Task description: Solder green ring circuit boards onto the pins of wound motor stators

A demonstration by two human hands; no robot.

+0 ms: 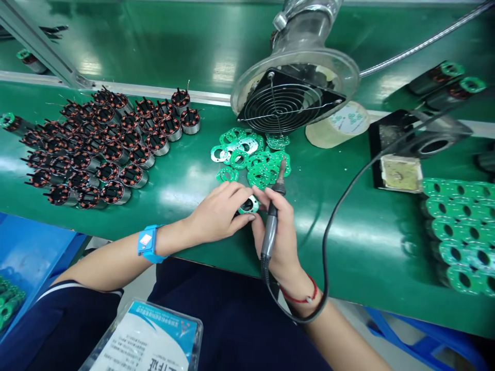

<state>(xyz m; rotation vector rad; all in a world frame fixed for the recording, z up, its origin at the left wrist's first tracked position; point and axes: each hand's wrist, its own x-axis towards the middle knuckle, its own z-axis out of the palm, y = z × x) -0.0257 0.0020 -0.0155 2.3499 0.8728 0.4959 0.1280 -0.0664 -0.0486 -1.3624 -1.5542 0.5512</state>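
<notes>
My left hand (220, 214) is closed around a motor stator with a green ring-shaped circuit board (249, 205) on its top; most of the stator's body is hidden by my fingers. In my right hand (281, 232) rests a soldering iron (270, 232), its tip pointing up and away from me. The thumb and fingertips of that hand also reach the edge of the board. Just beyond my hands lies a loose pile of green ring boards (265, 167). To the left stand several bare stators (114, 191) with copper windings, grouped upright on the green bench (181, 180).
A fume extractor fan (280, 103) hangs low over the pile. Behind it is a roll of tape (338, 126). A soldering iron stand (390, 134) with a sponge (402, 172) sits right, beside rows of board-topped stators (464, 232). The iron's black cable (328, 232) loops past my right wrist.
</notes>
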